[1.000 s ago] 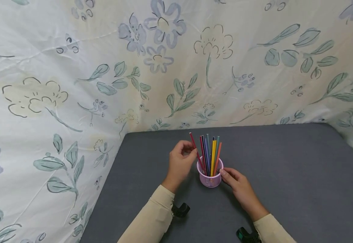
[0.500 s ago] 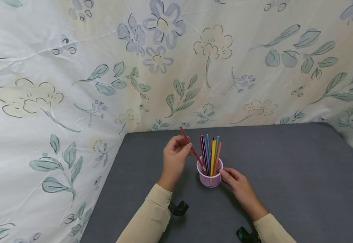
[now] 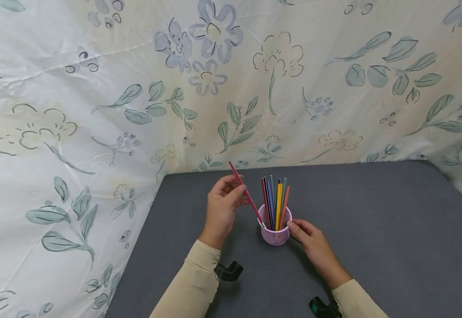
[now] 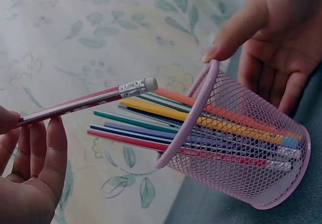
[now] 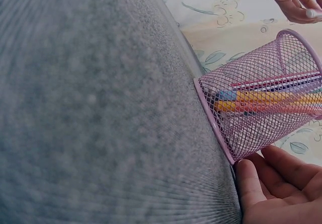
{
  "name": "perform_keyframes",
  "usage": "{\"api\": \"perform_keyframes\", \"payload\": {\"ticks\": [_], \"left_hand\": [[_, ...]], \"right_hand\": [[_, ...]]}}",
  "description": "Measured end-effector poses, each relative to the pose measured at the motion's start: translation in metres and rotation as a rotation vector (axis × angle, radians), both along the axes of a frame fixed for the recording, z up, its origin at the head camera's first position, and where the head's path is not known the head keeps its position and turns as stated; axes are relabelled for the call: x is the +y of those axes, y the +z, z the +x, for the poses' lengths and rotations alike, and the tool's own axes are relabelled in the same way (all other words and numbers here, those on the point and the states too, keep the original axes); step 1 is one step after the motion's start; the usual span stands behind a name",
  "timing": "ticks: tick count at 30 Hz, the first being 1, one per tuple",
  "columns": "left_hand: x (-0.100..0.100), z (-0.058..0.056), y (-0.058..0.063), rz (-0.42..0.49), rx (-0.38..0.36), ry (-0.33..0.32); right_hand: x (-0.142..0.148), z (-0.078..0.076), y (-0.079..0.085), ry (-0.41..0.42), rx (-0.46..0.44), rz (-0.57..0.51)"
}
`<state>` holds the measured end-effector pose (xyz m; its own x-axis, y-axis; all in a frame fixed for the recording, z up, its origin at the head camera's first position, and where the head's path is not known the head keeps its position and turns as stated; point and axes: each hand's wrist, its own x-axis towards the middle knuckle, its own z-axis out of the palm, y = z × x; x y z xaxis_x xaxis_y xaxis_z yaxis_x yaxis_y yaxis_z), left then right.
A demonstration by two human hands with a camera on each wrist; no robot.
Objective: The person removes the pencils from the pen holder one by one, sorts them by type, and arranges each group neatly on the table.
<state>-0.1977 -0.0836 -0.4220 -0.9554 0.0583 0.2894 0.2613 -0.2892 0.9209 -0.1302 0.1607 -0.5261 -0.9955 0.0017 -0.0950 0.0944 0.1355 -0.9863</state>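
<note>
Your left hand (image 4: 32, 176) is cropped at the left wrist view's lower left, hiding the far end of your slim red-and-silver pencil (image 4: 85, 102); grey fabric tabletop (image 5: 90, 98) blurs across the right wrist view's left half.

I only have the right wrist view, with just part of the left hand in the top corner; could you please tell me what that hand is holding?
Observer: The left wrist view shows the left hand pinching a red pencil.
Operator: Thank you. Does any part of the right hand touch the upper edge of the pink mesh cup?
Observer: Yes, its thumb touches the rim, as the left wrist view shows.
Operator: The other pencils run out of my frame; do they reach above the rim?
Observer: They do; in the head view their upper ends stand above it.
</note>
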Motion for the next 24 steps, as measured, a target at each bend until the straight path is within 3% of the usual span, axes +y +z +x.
{"api": "perform_keyframes", "payload": {"ticks": [9,18,24], "left_hand": [[-0.007,0.003,-0.001,0.0,-0.03,-0.025],[-0.013,0.003,-0.005,0.102,-0.082,-0.052],[-0.021,0.002,-0.008,0.156,-0.119,-0.054]], "right_hand": [[0.0,0.002,-0.001,0.002,0.018,-0.012],[0.001,0.0,0.001,-0.005,0.009,-0.076],[0.002,-0.002,0.005,-0.015,-0.012,-0.187]]}}
